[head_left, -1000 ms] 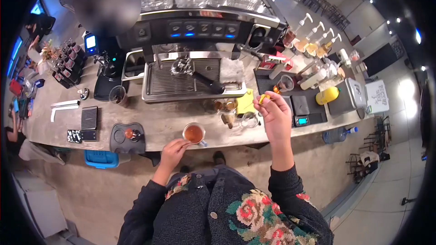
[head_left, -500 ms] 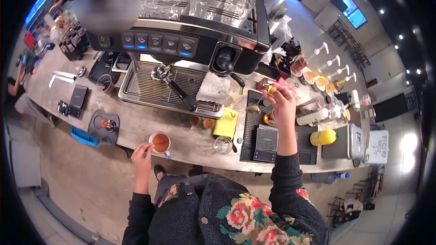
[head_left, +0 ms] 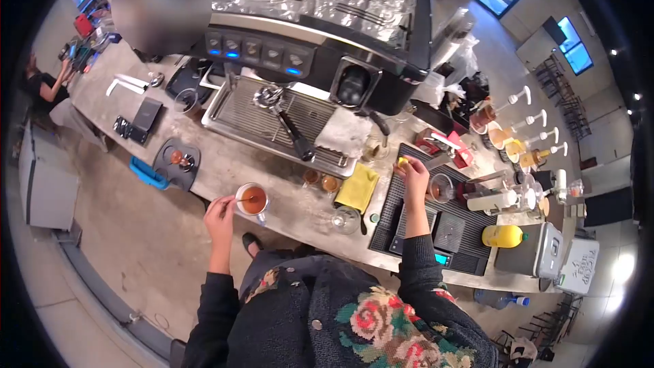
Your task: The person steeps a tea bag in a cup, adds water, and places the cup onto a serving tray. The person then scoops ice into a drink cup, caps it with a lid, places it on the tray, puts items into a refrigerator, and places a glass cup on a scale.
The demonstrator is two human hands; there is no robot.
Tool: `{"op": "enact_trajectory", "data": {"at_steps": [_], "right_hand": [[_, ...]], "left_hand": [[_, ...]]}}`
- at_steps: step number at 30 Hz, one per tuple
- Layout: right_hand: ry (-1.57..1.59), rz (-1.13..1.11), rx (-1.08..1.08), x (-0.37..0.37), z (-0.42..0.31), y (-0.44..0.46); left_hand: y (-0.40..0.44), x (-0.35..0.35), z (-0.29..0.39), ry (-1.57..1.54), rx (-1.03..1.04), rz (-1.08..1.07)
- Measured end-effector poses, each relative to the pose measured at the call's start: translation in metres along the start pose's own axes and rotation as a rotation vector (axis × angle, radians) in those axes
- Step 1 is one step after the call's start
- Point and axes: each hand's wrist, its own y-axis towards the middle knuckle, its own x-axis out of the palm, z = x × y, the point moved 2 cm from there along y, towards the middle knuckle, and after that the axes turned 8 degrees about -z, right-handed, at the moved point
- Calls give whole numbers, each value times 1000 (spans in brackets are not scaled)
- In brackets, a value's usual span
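My left hand (head_left: 219,221) pinches the end of a thin stirrer (head_left: 248,199) that reaches into a white cup (head_left: 261,217) of reddish-brown drink, near the counter's front edge. Over the left part of the black ribbed mat, my right hand (head_left: 413,178) holds a small yellow tag (head_left: 402,162) between closed fingertips. A clear plastic cup (head_left: 441,189) with dark contents is just right of that hand. The yellow cloth (head_left: 357,187) lies to the hand's left, with a glass cup (head_left: 345,220) in front of it.
An espresso machine (head_left: 272,54) spans the back, its portafilter (head_left: 293,133) resting on the drip tray. Small espresso glasses (head_left: 330,183) stand before it. Pump bottles (head_left: 524,123), a yellow bottle (head_left: 503,236) and a scale (head_left: 443,259) are at the right. Another person (head_left: 49,85) sits far left.
The camera view has swung about. My right hand has come down over the mat with the yellow tag, and a hanging tea bag seen earlier is no longer visible. My left hand remains at the cup.
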Motion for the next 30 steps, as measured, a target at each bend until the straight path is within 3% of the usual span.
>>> {"op": "enact_trajectory", "data": {"at_steps": [5, 7, 8, 12, 20, 22, 25, 27, 30], "right_hand": [[-425, 15, 130, -20, 45, -10], [-1009, -25, 125, -10, 29, -26], [-1004, -27, 128, -4, 26, -34], [-1431, 31, -471, 35, 10, -73], [-1443, 68, -422, 137, -4, -133], [-974, -338, -84, 166, 10, -142], [-796, -621, -249, 231, 25, -167], [-711, -579, -451, 255, 48, -179], [-780, -428, -451, 262, 63, -194]], "left_hand": [[6, -3, -7, 45, 58, 23], [10, -4, -14, -46, 65, 7], [12, -5, -9, -41, 66, 6], [20, -8, 17, 36, 135, -77], [37, -18, 22, 99, 219, -306], [39, -13, 15, 116, 433, -421], [36, -5, -8, 48, 425, -574], [34, 1, -28, 33, 223, -725], [38, 4, -38, -168, 204, -821]]}}
